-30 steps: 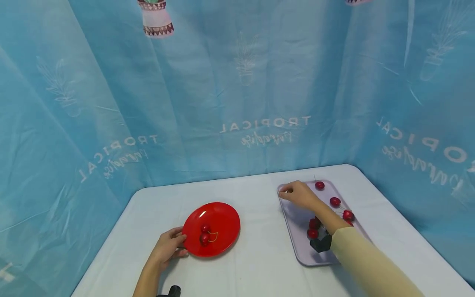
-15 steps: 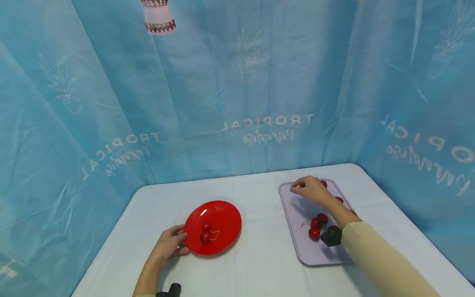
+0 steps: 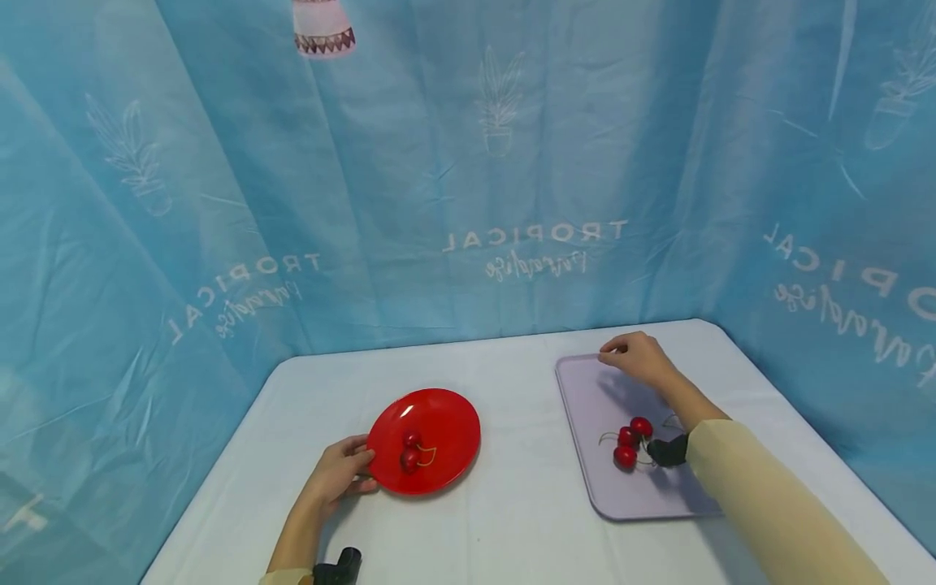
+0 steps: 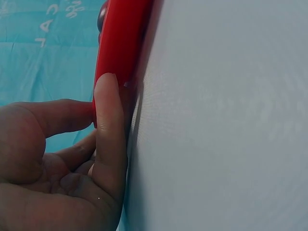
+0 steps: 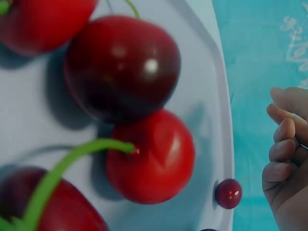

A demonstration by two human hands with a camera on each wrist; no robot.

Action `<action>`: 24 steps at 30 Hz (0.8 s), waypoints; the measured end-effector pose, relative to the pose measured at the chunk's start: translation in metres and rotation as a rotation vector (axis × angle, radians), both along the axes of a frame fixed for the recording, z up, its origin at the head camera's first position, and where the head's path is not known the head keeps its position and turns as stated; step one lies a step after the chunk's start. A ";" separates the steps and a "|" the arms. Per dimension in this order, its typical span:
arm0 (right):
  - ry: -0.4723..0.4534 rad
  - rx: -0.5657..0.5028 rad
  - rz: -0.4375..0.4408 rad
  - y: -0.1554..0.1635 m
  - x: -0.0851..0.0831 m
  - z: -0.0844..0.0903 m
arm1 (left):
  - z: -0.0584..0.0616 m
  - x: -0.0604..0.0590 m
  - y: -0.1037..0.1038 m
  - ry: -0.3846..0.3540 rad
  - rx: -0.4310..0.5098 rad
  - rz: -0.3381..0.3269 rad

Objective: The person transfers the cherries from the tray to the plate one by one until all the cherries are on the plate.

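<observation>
The blue curtain (image 3: 468, 162) read "TROPICAL" in white letters. It hung behind a white desk (image 3: 512, 496). The left hand (image 3: 338, 475) held the red plate (image 3: 439, 422) by its edge. The right hand (image 3: 638, 360), fingers curled and holding nothing, hovered over the far end of the grey tray (image 3: 585, 390) of cherries (image 3: 630, 439).

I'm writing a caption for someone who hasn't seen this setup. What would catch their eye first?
The glossy red plate on the white table, with two cherries on it and the left hand gripping its near-left rim. To the right lies a pale lilac tray with a cluster of red cherries, the right hand hovering at its far end. Behind hangs a bright blue curtain printed "TROPICAL".
</observation>
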State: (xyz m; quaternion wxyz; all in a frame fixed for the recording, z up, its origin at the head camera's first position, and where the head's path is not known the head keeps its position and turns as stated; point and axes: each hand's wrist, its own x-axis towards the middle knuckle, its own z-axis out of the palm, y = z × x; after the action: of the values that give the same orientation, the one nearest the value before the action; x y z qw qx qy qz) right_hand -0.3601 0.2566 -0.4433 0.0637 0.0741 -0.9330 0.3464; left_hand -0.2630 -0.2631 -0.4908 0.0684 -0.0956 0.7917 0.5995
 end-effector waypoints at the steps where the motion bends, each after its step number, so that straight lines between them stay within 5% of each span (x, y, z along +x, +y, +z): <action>1: 0.003 0.000 -0.002 0.002 -0.001 -0.001 | 0.000 0.000 0.000 0.005 -0.002 -0.002; 24: -0.074 -0.132 -0.252 0.036 -0.011 -0.018 | 0.003 0.001 -0.003 0.013 -0.010 -0.018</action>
State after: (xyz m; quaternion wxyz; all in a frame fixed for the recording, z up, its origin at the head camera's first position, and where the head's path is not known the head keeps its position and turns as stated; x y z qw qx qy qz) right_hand -0.3715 0.2930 -0.4614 0.0770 -0.0605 -0.9119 0.3986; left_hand -0.2622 -0.2659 -0.4883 0.0680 -0.0851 0.7959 0.5956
